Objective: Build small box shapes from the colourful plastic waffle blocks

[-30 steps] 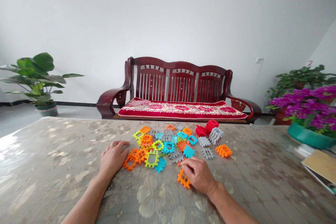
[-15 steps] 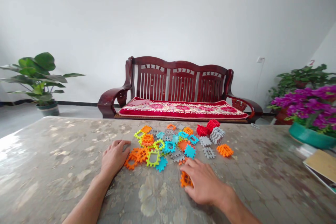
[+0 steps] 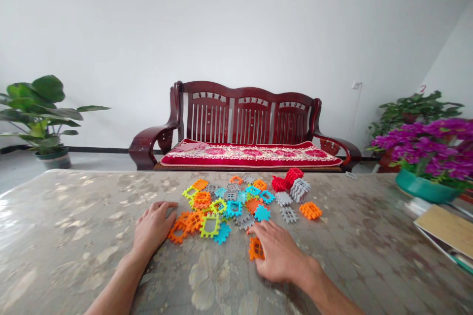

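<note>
Teal pot [image 3: 421, 188] holding purple flowers [image 3: 432, 145], right hand [image 3: 275, 253] flat, half covering orange tile [image 3: 255, 249], left hand [image 3: 153, 224] open beside tile pile [image 3: 229, 204] on table [image 3: 74, 226], book [image 3: 445, 231] cut off.

Over the last second the right hand [image 3: 279, 256] slides back toward the person, dragging an orange tile [image 3: 255, 248] clear of the tile pile [image 3: 236, 202], and now lies flatter over it. The left hand [image 3: 152, 226] slips slightly nearer the bench's near edge.

We see a marbled table [image 3: 74, 226] | pile of plastic tiles [image 3: 236, 202] mid-table, near far edge | booklet [image 3: 445, 229] at right edge
</note>
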A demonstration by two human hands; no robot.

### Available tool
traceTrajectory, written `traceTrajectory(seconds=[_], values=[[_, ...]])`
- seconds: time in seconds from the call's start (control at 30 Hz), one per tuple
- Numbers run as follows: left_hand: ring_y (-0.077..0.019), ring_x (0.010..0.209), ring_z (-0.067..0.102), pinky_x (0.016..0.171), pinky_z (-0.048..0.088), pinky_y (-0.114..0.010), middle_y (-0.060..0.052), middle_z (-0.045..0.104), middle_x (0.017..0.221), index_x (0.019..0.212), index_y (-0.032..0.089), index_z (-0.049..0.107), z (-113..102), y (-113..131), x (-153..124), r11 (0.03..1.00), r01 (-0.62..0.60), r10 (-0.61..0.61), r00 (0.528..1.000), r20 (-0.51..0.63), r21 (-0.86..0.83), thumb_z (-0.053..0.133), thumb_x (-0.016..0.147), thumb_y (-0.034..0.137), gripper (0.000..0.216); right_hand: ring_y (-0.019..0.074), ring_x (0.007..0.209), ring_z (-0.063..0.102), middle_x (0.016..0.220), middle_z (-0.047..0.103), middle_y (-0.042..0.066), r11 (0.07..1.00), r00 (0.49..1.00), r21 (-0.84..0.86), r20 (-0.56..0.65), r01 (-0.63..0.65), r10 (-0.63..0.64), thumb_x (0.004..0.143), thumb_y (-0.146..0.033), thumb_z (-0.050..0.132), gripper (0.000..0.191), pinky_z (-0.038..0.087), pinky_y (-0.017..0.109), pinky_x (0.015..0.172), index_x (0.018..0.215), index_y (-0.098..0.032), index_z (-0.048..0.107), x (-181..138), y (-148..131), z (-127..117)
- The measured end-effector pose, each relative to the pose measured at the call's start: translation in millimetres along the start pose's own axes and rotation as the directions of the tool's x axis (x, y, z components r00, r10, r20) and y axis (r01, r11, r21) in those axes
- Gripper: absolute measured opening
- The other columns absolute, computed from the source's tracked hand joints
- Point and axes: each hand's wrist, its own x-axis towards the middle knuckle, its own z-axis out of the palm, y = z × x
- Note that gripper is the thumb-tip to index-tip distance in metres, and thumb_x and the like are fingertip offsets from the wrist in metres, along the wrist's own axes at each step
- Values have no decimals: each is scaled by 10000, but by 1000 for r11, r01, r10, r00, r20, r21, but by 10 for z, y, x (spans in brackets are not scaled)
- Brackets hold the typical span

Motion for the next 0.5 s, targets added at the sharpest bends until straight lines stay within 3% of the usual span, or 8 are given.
traceTrajectory(seconds=[0.13, 0.3, 0.4, 0.5], values=[[-281, 1159, 569, 964, 430, -425, -74, 608, 1288, 1123, 294, 684, 1, 4, -1, 1000, 11, -11, 1000, 4, 0, 428, 849, 360, 381, 239, 1007, 598, 1083, 648, 79, 996, 998, 89, -54, -22, 27, 635, -158, 552, 519, 466, 344, 895, 1148, -231, 592, 36, 104, -22], [-277, 1175, 559, 973, 424, -424, -72, 600, 1290, 1136, 299, 670, 9, -5, 3, 1000, 8, -8, 1000, 13, 14, 409, 860, 371, 386, 235, 1044, 592, 1116, 640, 87, 984, 968, 176, -244, -19, 62, 659, -154, 565, 530, 472, 354, 933, 1186, -217, 579, 94, 274, -96], [-288, 1184, 554, 977, 421, -444, -80, 590, 1299, 1145, 295, 664, 8, -7, 8, 1000, 7, -8, 1000, 21, 10, 395, 863, 377, 399, 229, 1010, 600, 1101, 644, 90, 978, 923, 204, -369, -36, 111, 689, -169, 562, 495, 488, 363, 909, 1183, -204, 581, 137, 445, -168], [-291, 1193, 550, 978, 419, -454, -85, 581, 1308, 1155, 294, 658, 4, -3, 11, 1000, 12, -12, 999, 33, 11, 389, 864, 379, 405, 228, 976, 606, 1073, 655, 92, 971, 834, 224, -518, -81, 189, 705, -218, 566, 482, 495, 372, 881, 1186, -192, 579, 148, 714, -232]])
